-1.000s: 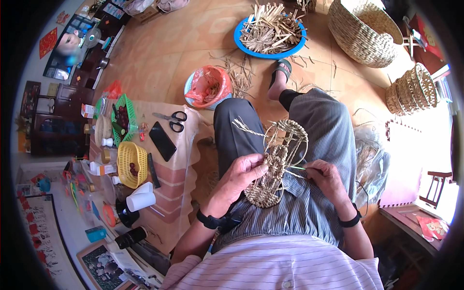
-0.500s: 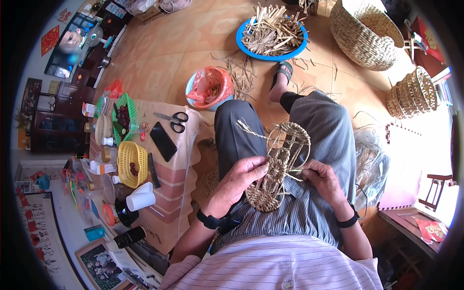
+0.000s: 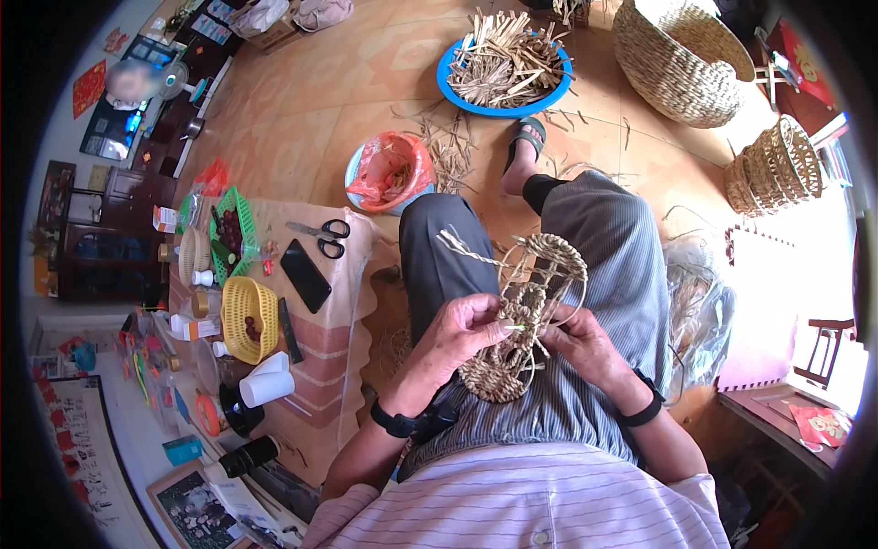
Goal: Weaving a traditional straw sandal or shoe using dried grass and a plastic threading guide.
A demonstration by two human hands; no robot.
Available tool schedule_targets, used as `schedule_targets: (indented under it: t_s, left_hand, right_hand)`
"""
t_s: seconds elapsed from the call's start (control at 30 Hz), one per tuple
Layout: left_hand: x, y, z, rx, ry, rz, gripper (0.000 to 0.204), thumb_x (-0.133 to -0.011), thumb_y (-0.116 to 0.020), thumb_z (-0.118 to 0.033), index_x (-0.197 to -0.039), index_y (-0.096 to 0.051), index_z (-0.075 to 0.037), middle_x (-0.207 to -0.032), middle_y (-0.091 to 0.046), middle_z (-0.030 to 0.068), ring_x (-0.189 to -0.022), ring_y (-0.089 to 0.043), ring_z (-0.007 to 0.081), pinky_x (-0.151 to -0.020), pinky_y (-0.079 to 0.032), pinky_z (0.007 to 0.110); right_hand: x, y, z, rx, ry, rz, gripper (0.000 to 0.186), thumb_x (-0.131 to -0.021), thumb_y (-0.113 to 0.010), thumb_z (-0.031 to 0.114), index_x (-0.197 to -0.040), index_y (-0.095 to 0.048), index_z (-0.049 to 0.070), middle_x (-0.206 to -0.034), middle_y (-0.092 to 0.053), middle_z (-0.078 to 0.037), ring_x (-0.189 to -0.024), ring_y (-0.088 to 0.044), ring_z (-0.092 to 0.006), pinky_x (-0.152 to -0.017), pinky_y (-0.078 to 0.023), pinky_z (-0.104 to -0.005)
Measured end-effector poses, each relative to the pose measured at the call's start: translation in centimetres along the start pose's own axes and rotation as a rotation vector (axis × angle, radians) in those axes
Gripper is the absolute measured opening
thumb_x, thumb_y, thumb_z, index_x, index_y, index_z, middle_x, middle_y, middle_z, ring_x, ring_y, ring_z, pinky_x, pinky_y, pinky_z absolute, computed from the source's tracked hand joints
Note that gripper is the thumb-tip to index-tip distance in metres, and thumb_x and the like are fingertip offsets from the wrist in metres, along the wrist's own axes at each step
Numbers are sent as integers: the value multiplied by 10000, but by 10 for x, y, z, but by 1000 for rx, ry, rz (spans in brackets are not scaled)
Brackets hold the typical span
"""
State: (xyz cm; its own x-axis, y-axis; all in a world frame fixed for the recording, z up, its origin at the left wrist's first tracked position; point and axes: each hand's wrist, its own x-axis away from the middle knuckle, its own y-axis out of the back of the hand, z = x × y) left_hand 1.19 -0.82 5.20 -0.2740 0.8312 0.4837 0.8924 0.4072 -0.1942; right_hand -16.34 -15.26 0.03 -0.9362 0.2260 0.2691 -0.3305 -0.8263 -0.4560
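Over my lap is a woven straw piece [image 3: 494,375] with rounded ends, a plaited middle and loose loops. My left hand [image 3: 455,334] is closed on its left side, thumb on the front. At its right edge, my right hand [image 3: 585,342] is closed in a pinch, its fingertips partly hidden by the weave. A thin pale-green stick [image 3: 517,327] shows its tip across the plaited middle, close to my left thumb; the rest of it is hidden. Loose straw ends [image 3: 457,243] stick out at the upper left of the piece.
On the left, a cloth-covered table [image 3: 320,366] carries scissors [image 3: 327,236], a phone [image 3: 305,275] and a yellow basket [image 3: 249,320]. Ahead are a red-lined bucket [image 3: 391,171] and a blue basin [image 3: 505,108] of straw. Large woven baskets [image 3: 672,78] stand at far right.
My right hand has moved left, up against the woven piece. The pale-green stick, before seen between the right fingers and the weave, now shows its tip near my left thumb.
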Motion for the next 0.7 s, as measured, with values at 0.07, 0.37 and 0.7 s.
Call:
schedule_targets:
  t_s: [0.07,0.37,0.7]
  left_hand:
    - [-1,4,3,-69,-14,-23,202,-950,-710,-156,-1072,-683,3,-936,-688,-12,-814,-606,34,-720,-474,205]
    - [0,14,10,-133,-24,-96,243,-930,-707,-99,-1147,-665,2,-1026,-700,21,-921,-630,64,-828,-495,234]
    - [-6,2,23,-174,-93,-31,329,-951,-692,-184,-1207,-577,-12,-1070,-624,28,-994,-571,95,-854,-489,288]
  right_hand:
    - [-8,-4,-3,41,79,-7,275,-1025,-616,108,-1279,-643,6,-1153,-712,-32,-1063,-595,-86,-928,-502,-287]
    - [9,-14,31,1047,612,-525,177,-828,-724,19,-986,-645,8,-955,-610,-139,-867,-594,-351,-764,-484,-437]
    - [-6,-39,49,1356,714,-162,233,-722,-639,101,-950,-615,62,-837,-523,-87,-782,-564,-284,-693,-437,-417]
